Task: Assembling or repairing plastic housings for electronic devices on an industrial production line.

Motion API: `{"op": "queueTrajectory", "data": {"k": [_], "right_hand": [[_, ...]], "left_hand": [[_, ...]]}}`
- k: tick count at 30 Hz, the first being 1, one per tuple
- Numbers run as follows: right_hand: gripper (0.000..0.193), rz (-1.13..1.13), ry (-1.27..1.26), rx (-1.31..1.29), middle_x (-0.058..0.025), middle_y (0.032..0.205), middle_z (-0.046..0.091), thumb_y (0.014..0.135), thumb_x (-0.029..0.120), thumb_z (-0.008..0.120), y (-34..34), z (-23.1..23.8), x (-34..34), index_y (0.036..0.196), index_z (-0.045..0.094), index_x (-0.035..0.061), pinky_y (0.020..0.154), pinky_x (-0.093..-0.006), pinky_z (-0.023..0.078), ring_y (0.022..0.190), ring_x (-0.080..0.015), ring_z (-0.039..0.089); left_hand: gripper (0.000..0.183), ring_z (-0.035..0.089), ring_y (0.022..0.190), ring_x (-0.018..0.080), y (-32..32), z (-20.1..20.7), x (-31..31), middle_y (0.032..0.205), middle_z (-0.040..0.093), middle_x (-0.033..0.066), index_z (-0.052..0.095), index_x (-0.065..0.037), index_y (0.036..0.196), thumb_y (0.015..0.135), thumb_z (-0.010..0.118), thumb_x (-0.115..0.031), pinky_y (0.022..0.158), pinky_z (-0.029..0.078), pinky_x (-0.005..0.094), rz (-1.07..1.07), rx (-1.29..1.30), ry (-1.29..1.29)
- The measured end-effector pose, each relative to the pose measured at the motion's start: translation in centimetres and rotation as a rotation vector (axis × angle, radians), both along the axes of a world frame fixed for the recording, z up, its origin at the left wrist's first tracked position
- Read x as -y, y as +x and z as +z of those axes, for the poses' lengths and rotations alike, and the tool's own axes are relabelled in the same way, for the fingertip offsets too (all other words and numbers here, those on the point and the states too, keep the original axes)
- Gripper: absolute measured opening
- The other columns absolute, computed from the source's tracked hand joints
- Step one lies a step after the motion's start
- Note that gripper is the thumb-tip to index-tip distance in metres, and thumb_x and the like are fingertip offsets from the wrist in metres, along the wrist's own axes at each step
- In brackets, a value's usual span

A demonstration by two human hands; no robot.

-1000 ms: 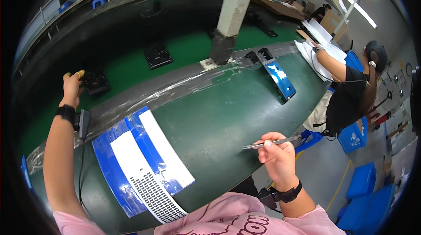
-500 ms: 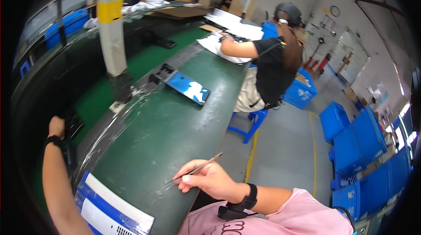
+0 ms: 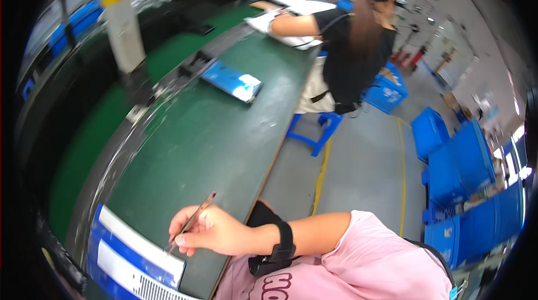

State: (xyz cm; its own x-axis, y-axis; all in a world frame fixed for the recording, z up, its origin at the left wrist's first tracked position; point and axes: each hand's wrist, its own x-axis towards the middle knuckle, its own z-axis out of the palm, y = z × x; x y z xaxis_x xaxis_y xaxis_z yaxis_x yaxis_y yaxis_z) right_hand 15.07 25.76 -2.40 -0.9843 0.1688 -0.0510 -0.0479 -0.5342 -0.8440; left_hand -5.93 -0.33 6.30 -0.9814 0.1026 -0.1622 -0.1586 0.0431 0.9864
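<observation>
"Tweezers (image 3: 200,209): where were they?"

"Over the near end of the green table (image 3: 185,149), pinched between thumb and fingers of the right hand (image 3: 218,235). Their tips pointed down at the blue and white sheets (image 3: 137,238); whether they touched, I couldn't tell."

"And the left hand?"

"I couldn't tell its state. The near left edge was too dark and blurred."

"Anything farther off?"

"A blue-faced panel (image 3: 231,80) lay on the table's far part, well apart from the right hand."
</observation>
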Motion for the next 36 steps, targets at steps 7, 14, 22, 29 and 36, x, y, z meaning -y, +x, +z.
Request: {"op": "queueTrajectory", "data": {"k": [7,14,22,29,36], "right_hand": [[0.013,0.077,0.111,0.064,-0.0098,0.079,0.06,0.076,0.002,0.057,-3.5,2.9,2.2,0.088,0.054,-0.0051,0.059,-0.023,0.049,0.067,-0.0124,0.058],[0.007,0.157,0.191,0.199,-0.0042,0.067,0.055,0.074,0.002,0.057,-8.4,2.0,6.2,0.078,0.052,-0.0003,0.048,-0.018,0.042,0.057,-0.0068,0.053],[0.013,0.153,0.242,0.153,-0.0056,0.069,0.056,0.074,-0.004,0.055,-9.3,1.1,7.6,0.084,0.049,0.0005,0.049,-0.0165,0.041,0.056,-0.0062,0.052],[0.015,0.12,0.313,0.175,-0.0057,0.071,0.056,0.074,-0.005,0.055,-9.1,0.6,6.8,0.087,0.05,0.0,0.05,-0.0159,0.041,0.058,-0.0054,0.052],[0.015,0.109,0.231,0.148,-0.0069,0.072,0.058,0.074,-0.005,0.054,-8.9,0.4,6.0,0.087,0.051,-0.0003,0.05,-0.0155,0.039,0.057,-0.0052,0.051]], "left_hand": [[0.034,0.059,0.078,0.0164,6.9,-5.9,3.3,0.095,0.059,0.0081,0.051,-0.001,0.105,0.086,0.047,-0.029,0.069,0.049,0.0289,0.115,0.041,0.342],[0.036,0.056,0.092,0.0205,10.0,-2.5,2.2,0.107,0.055,0.0121,0.048,0.0,0.111,0.088,0.042,-0.027,0.079,0.047,0.0326,0.065,-0.044,0.744],[0.034,0.055,0.092,0.0174,9.3,-3.2,4.4,0.105,0.055,0.0108,0.046,-0.001,0.114,0.088,0.043,-0.023,0.079,0.046,0.0298,0.116,0.049,0.741],[0.036,0.056,0.091,0.0185,8.8,-4.4,2.6,0.105,0.056,0.0093,0.047,-0.002,0.114,0.088,0.042,-0.027,0.079,0.046,0.0307,0.231,-0.028,0.726],[0.036,0.049,0.089,0.0112,8.8,-5.1,0.1,0.107,0.05,0.0037,0.039,-0.005,0.12,0.088,0.044,-0.021,0.081,0.04,0.025,0.195,-0.067,0.52]]}}
